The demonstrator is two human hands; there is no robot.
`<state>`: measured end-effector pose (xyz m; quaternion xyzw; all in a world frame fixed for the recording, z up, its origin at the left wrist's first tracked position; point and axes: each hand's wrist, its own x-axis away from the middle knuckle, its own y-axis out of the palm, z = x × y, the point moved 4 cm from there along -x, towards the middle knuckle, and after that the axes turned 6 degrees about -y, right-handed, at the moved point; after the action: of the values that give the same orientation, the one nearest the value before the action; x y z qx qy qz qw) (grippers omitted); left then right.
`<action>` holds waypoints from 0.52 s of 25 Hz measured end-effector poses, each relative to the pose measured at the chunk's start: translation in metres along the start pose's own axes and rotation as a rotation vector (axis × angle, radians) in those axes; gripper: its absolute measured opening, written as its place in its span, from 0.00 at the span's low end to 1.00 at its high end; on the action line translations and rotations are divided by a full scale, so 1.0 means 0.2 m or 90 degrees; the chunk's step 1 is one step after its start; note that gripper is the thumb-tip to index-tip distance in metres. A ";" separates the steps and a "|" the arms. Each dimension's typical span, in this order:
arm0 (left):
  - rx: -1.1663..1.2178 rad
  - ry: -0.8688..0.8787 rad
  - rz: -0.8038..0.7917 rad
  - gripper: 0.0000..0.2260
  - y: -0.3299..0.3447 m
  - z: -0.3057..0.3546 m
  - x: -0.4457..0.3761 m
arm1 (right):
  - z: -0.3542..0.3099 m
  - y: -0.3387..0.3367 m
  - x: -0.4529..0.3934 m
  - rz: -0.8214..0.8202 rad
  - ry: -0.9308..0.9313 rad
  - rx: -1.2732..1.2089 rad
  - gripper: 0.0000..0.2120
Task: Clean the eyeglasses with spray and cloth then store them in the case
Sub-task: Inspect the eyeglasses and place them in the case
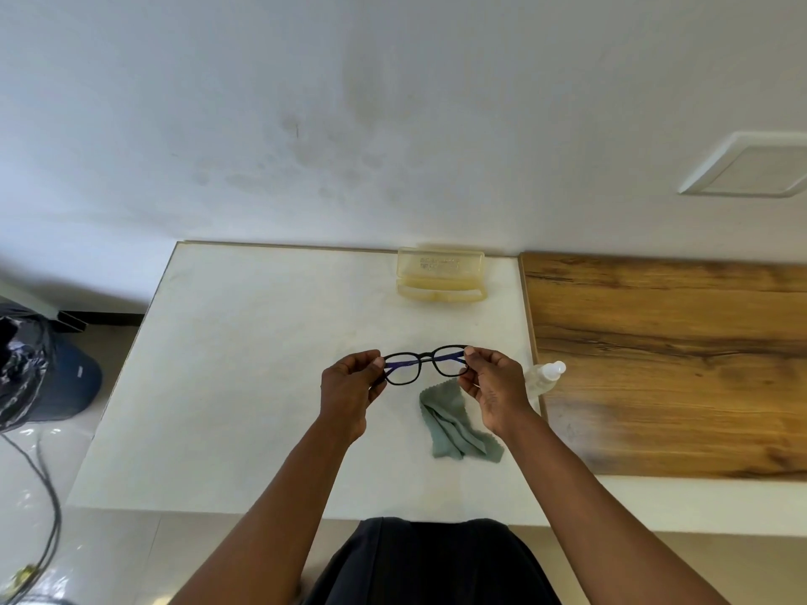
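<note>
The black eyeglasses (425, 364) hang above the white table (227, 386), the left hand (349, 390) and right hand (495, 388) each pinching one end of the frame; the green cloth (454, 425) lies below, spray bottle (543, 377) right, open case (441, 275) behind

left hand (349, 388), right hand (491, 386) pinch eyeglasses (423, 365); case (441, 275) open
</note>
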<state>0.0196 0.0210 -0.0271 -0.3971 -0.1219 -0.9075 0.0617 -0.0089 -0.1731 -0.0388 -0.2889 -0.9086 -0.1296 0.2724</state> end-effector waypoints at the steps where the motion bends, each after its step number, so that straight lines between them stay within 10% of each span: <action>1: -0.006 -0.001 -0.003 0.05 0.01 0.01 -0.02 | -0.01 0.01 -0.02 0.007 -0.002 0.003 0.04; 13: -0.083 0.073 -0.007 0.09 0.20 0.27 -0.22 | -0.27 0.09 -0.21 0.055 -0.091 0.035 0.06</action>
<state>0.0954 -0.0020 -0.0176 -0.3468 -0.0610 -0.9352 0.0380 0.0538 -0.1988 -0.0172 -0.3286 -0.9157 -0.0719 0.2199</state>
